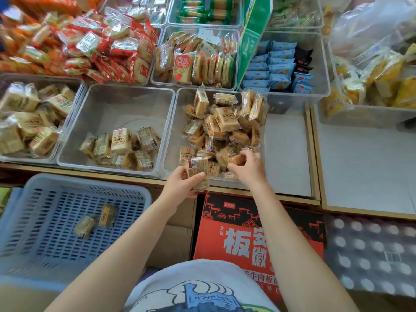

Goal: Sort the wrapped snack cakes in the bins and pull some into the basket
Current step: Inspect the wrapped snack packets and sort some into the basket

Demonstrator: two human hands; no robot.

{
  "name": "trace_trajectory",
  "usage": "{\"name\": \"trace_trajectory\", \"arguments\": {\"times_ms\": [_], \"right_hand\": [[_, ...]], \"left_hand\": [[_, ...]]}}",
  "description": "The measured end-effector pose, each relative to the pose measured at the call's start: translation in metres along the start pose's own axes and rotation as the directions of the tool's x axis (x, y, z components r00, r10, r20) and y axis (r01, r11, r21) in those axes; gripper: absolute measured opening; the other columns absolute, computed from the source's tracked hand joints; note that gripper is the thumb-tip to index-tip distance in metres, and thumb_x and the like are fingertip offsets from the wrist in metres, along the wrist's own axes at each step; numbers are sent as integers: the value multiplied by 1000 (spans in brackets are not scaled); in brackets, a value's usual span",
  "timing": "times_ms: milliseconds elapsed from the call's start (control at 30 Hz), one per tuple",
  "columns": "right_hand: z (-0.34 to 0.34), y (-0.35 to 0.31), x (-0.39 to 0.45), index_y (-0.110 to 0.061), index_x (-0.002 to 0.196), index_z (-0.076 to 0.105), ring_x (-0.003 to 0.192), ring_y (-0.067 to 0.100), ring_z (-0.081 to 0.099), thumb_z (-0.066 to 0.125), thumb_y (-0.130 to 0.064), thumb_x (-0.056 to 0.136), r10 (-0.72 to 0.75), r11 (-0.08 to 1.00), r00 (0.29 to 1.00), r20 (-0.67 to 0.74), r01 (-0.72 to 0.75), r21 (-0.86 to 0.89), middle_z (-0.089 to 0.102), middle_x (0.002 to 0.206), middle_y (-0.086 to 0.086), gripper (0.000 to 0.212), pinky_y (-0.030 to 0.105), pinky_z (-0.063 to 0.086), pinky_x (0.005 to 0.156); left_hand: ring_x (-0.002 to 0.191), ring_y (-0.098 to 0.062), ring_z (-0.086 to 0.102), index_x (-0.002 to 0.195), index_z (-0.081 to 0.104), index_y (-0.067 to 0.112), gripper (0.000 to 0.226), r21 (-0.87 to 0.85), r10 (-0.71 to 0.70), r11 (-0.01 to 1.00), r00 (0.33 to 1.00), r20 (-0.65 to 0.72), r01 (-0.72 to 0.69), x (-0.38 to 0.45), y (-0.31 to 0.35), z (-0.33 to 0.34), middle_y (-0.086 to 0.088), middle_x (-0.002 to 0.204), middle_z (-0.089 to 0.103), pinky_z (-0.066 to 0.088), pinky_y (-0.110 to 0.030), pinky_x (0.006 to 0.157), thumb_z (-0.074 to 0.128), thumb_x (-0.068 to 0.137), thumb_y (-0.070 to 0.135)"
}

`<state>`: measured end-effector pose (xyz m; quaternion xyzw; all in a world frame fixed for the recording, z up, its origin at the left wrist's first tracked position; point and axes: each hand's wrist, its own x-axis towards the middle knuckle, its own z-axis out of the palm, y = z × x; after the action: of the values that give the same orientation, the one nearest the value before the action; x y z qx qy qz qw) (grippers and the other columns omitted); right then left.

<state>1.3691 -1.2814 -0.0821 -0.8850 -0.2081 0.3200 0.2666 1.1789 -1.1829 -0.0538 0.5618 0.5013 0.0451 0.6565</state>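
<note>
Clear plastic bins of wrapped snack cakes sit side by side on a wood-edged shelf with a pale grey surface. Below, a blue slotted basket rests beside a red printed carton.

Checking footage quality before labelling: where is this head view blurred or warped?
Head view: centre sharp, left hand and held snack cakes readable; orange packets top-left smeared; basket soft; wide-angle bends the shelf edge.

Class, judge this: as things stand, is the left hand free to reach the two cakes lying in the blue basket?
Probably not yet: the left hand already grips wrapped cakes. The path to the basket and its two cakes looks open.
</note>
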Motion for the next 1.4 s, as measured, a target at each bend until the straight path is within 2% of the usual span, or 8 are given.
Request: {"name": "trace_trajectory", "arguments": {"times_ms": [167,400,567,700,900,1033,1233,1400], "right_hand": [[-1,-1,-6,-20,127,52,113,21,53,77,-25,88,-123,985,992,26,119,124,54,127,3,46,32,44,85],[-2,-22,-35,-26,126,53,109,7,62,81,-33,85,-210,812,975,70,134,568,65,118,-7,50,25,53,87],[17,-46,-77,-15,121,62,101,15,67,59,-26,102,-255,704,918,303,-38,709,71,112,4,23,30,57,84],[37,-57,-113,-5,115,65,94,26,63,43,-30,104,-253,570,869,424,-220,792,66,106,14,35,39,54,72],[74,-83,-152,-13,122,59,96,32,70,75,-43,84,-245,683,881,406,-140,717,70,106,11,51,43,56,69],[108,-115,-178,-9,119,59,97,31,71,72,-38,88,-205,686,904,375,-140,714,70,104,12,44,53,56,86],[155,-157,-201,-3,113,66,87,20,69,62,-32,101,-215,733,916,338,-78,676,71,96,7,32,34,54,72],[193,-180,-214,-6,111,66,92,28,71,53,-41,104,-209,756,933,293,-35,654,72,100,16,39,38,56,77]], "left_hand": [[82,-11,77,117,63,16,28,-43,-52,998,999,-11,52,-15,-1,1,-2,101,76,59,-25,65,72,94,30],[108,-30,73,130,58,12,37,-352,-98,928,992,85,122,-36,-10,-11,-14,120,73,61,-42,88,68,95,18],[99,-27,75,130,58,11,36,-381,-87,918,993,81,111,-61,-19,-34,-13,113,75,62,-36,76,65,97,20],[106,-29,73,133,58,15,52,-366,-43,928,995,92,74,-84,-30,-66,-14,121,73,61,-38,79,70,85,33],[104,-29,73,135,60,17,35,-423,-18,904,992,123,69,-106,-53,-117,-16,125,72,61,-35,72,62,100,21],[103,-27,73,133,61,21,32,-425,16,904,991,135,43,-114,-62,-159,-12,123,73,61,-35,71,61,101,21],[97,-22,75,126,65,21,26,-375,19,927,996,83,13,-118,-74,-224,-8,114,76,60,-34,73,63,100,22],[99,-20,75,125,65,22,25,-336,23,942,998,65,0,-119,-82,-260,-6,112,77,58,-34,77,63,100,21]]}}
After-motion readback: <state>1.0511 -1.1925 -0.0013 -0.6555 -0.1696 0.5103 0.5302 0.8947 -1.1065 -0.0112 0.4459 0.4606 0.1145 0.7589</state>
